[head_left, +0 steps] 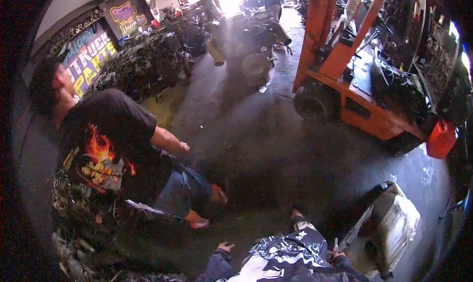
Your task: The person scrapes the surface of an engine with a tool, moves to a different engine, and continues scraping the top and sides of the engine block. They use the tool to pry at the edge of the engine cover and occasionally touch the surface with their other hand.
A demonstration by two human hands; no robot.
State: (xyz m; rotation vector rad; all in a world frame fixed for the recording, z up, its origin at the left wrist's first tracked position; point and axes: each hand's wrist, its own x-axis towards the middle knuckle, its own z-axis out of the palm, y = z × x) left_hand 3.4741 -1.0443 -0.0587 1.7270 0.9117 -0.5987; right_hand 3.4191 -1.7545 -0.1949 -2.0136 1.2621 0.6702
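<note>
My left hand (226,246) hangs low at the bottom of the view, fingers apart, holding nothing I can see. On the other side of my body, my right hand (339,255) is closed around a thin, pale, stick-like object (336,243) that points up; its kind is too small to make out. A worn white box-like container (400,218) rests on the floor close to the right of this hand. Between my hands show my black-and-white patterned clothes (290,252).
A person in a black shirt (118,129) walks on my left beside piled machine parts (148,60). An orange forklift (364,109) stands at right with a red jerry can (442,139) near it. Engines (256,65) and two more people are farther back on the dark floor (246,134).
</note>
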